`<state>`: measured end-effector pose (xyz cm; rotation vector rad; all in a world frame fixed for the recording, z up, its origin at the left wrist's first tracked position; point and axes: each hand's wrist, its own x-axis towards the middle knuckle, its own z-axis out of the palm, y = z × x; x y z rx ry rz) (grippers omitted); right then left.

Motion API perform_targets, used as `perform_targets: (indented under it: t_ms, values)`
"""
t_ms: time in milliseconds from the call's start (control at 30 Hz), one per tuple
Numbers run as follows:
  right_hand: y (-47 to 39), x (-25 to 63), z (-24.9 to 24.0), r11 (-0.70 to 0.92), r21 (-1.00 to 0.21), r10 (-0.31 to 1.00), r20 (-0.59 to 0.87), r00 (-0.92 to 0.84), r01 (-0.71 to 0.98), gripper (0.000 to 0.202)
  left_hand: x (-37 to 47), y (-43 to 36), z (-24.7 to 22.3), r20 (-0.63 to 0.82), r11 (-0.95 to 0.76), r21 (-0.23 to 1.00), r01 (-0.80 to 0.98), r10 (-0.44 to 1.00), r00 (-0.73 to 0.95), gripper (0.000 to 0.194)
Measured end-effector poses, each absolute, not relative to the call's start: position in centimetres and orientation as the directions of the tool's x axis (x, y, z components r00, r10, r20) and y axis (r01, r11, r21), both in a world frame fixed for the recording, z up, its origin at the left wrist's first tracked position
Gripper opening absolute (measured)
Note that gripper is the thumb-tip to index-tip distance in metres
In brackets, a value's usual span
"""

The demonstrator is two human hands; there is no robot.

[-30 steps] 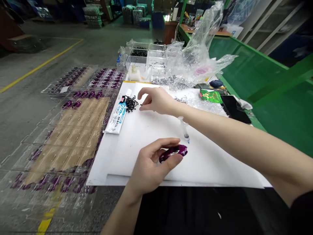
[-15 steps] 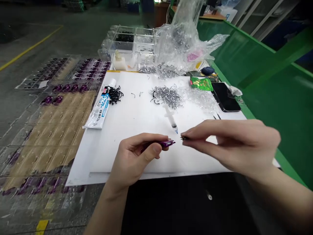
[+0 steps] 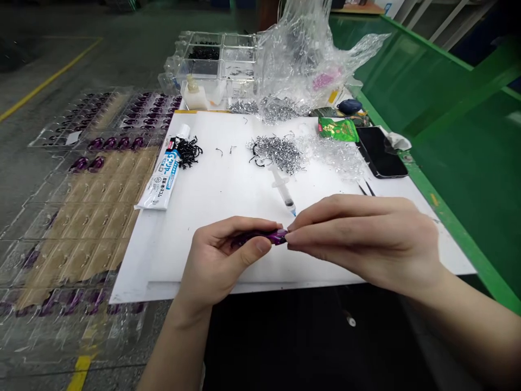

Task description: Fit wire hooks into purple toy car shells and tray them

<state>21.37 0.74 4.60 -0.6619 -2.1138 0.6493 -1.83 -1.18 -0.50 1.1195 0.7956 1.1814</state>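
Touching one purple piece with both hands.

Head camera: looks from above the near edge of the white board, forward and steeply down
Near edge: closest, with left hand and right hand large before the lens
Far edge: compartment box beyond, smaller
Left edge: blister trays beside it, seen from above
Right side: green panel, slanting away

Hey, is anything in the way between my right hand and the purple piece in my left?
Nothing visible: your right hand already has its fingertips at the end of the purple piece in your left hand. The syringe lies beyond.
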Motion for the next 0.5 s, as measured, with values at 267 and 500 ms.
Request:
perform_targets:
  t_ms: [267, 500]
  values:
    - [0.2, 20.4, 3.7, 0.568, -0.799, 0.793, 0.466, -0.392, 0.200, 0.017, -1.9, -1.4, -0.5, 0.084, -0.025, 0.961, -0.275, 0.975, 0.205, 0.013]
    - [-0.4, 19.4, 3.3, 0.116, -0.992, 0.948, 0.126, -0.294, -0.052, 0.026, -1.9, -1.9, -0.8, 0.152, -0.097, 0.938, -0.332, 0.978, 0.145, 0.022]
